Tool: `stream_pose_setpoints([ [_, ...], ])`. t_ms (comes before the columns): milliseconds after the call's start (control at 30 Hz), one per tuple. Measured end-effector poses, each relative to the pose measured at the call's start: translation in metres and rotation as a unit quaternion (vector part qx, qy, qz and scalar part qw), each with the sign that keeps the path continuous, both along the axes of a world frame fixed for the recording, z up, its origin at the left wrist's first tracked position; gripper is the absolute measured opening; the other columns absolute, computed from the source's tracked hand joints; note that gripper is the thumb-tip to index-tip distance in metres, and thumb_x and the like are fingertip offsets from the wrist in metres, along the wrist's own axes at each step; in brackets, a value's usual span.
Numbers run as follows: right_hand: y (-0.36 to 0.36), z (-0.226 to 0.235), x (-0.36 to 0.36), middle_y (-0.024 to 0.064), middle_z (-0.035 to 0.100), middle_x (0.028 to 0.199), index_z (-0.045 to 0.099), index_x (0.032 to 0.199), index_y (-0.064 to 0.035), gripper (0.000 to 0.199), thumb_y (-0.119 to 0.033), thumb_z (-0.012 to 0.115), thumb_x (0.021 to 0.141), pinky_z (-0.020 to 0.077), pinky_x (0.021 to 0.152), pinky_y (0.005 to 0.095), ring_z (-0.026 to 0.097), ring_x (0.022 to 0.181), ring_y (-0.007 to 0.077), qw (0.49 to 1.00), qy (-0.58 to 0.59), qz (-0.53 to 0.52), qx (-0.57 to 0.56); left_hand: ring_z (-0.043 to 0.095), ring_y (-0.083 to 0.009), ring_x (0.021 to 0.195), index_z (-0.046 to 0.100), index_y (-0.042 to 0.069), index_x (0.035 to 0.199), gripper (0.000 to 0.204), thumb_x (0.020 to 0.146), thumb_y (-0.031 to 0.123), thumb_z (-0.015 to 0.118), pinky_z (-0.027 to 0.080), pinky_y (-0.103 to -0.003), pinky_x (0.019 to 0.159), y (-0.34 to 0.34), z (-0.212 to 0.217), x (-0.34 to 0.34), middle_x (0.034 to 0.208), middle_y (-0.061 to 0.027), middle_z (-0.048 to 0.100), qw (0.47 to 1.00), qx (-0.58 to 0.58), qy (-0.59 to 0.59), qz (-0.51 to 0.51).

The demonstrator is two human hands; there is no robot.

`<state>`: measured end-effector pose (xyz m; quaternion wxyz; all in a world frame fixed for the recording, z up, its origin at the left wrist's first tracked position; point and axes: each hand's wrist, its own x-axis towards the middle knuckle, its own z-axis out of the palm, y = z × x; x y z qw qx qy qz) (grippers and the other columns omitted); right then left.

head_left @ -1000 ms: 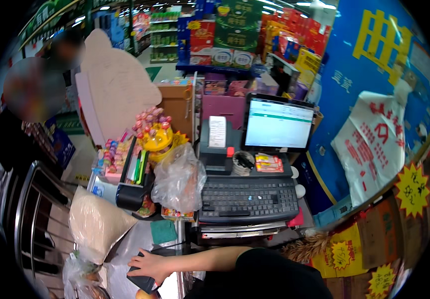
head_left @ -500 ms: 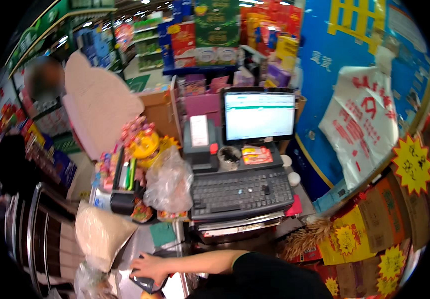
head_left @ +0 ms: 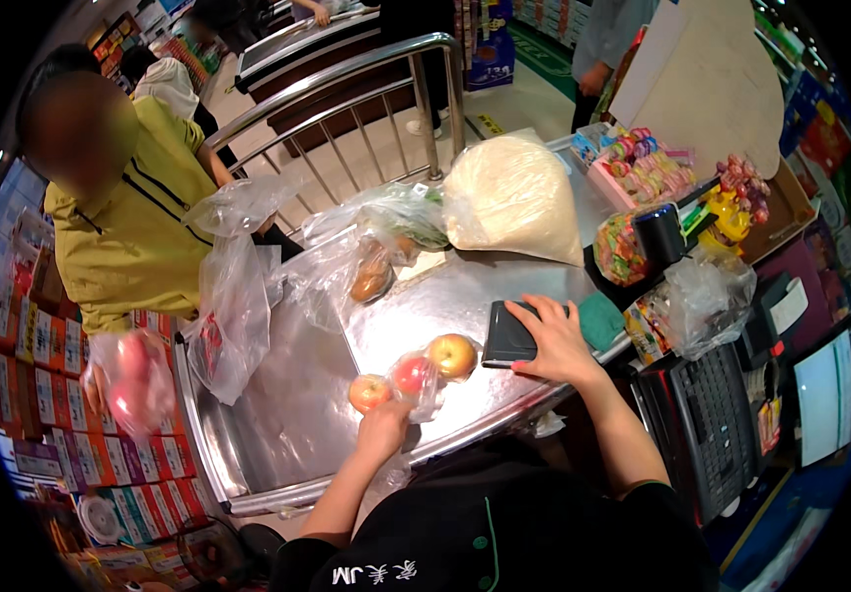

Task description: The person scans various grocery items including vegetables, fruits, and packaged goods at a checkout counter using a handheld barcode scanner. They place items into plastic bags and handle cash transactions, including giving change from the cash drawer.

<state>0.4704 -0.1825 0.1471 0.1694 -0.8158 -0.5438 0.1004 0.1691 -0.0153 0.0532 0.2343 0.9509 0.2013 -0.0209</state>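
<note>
My left hand [head_left: 384, 429] is closed on the gathered plastic of a clear bag [head_left: 427, 400] at the near edge of the metal counter [head_left: 292, 434]. Three round fruits lie at the bag: a pale red apple [head_left: 370, 394], a redder apple [head_left: 411, 374] and a golden-brown fruit [head_left: 452, 356], perhaps a pear. How much of each is inside the plastic is hard to see. To their right, my right hand [head_left: 556, 340] grips a flat black boxy device [head_left: 507, 335], its fingers over the right side. A folded green cloth [head_left: 600, 321] lies beside that hand.
Behind sit a large bag of pale grain-like goods [head_left: 514, 197] and clear bags with greens and brown produce [head_left: 374, 279]. At left, a person in a yellow jacket [head_left: 134, 237] holds a bag of reddish fruit [head_left: 132, 385]. A keyboard [head_left: 710, 424] and monitor [head_left: 825, 400] stand right.
The view has swung left, from monitor and keyboard to the counter and the person in yellow. My left hand and the fruit now show. My right hand still holds the black device.
</note>
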Motion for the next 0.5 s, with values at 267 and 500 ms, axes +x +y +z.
stream_pose_setpoints([
  [267,0.007,0.002,0.002,0.0163,0.041,0.135,0.037,0.142,-0.0246,0.094,-0.031,0.082,0.059,0.0248,0.102,0.0572,0.036,0.126,0.0340,0.998,-0.018,-0.011,-0.053,0.061,-0.0226,0.091,0.058,0.006,0.107,0.020,0.091,0.015,0.050,0.052,-0.037,0.080,0.029,0.054,0.019,0.098,-0.0115,0.061,0.525,-0.737,-0.230,0.359],
  [500,0.002,0.002,-0.023,0.0195,0.043,0.128,0.039,0.140,-0.0223,0.093,-0.024,0.081,0.057,0.0250,0.100,0.0501,0.040,0.119,0.0346,0.998,-0.008,-0.054,0.021,0.061,-0.0209,0.087,0.057,0.005,0.106,0.021,0.090,0.017,0.049,0.051,-0.035,0.080,-0.011,0.021,-0.021,0.096,-0.0098,0.061,0.457,-0.723,-0.274,0.439],
])
